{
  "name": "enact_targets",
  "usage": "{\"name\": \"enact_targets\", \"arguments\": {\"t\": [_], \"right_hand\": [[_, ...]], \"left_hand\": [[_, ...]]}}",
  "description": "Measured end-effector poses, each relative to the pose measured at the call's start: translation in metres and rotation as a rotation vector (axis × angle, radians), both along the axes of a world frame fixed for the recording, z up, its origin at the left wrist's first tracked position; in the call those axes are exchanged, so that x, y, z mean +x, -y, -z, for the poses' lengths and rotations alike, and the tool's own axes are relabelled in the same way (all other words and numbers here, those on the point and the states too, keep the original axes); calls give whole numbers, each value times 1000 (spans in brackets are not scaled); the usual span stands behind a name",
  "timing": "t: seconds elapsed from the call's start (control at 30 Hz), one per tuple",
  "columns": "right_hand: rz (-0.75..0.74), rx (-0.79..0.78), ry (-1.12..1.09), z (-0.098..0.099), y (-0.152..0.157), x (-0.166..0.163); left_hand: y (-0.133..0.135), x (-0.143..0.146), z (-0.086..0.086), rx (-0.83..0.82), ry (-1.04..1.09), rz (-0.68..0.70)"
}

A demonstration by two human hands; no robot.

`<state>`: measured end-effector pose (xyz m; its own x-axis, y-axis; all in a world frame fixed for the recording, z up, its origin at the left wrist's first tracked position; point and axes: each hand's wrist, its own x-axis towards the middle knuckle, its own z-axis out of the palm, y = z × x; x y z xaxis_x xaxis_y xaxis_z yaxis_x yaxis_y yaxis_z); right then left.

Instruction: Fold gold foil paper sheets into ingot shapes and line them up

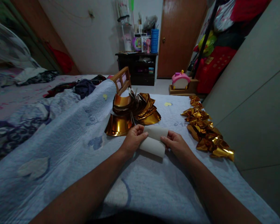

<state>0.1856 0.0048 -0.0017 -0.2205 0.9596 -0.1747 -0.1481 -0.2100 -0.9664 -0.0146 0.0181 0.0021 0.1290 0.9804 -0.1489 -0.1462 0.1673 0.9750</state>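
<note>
Between my two hands is a sheet of pale paper (154,147), bent across its middle with its lower part curving toward me. My left hand (135,139) pinches its left edge, thumb on top. On the opposite edge, my right hand (175,141) grips the sheet with its thumb pressed over it. Just beyond the left hand lies a fanned pile of shiny gold foil sheets (120,124), some with pale undersides. To the right, a row of folded gold foil pieces (205,133) runs along the bed's edge.
A blue quilted cover (84,168) with heart shapes lies under everything. Behind the foil pile stands a small wooden frame (121,79). A pink toy (180,81) sits beyond the bed's far end. A pale cabinet (254,93) borders the right side; clothes (84,88) lie at left.
</note>
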Motion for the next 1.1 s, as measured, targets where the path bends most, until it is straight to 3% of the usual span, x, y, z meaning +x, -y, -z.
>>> {"name": "enact_targets", "arguments": {"t": [0.23, 0.43, 0.63, 0.77, 1.1], "right_hand": [[92, 43, 47, 2, -3, 3], [114, 113, 77, 0, -1, 4], [128, 209, -23, -5, 0, 6], [40, 246, -33, -5, 0, 8], [-76, 416, 114, 7, -1, 12]], "left_hand": [[2, -2, -2, 123, -45, 58], [2, -4, -4, 16, -125, 239], [-3, -5, 1, -67, -10, 99], [-5, -5, 1, -117, 64, 26], [-7, -5, 3, -122, 32, 6]]}}
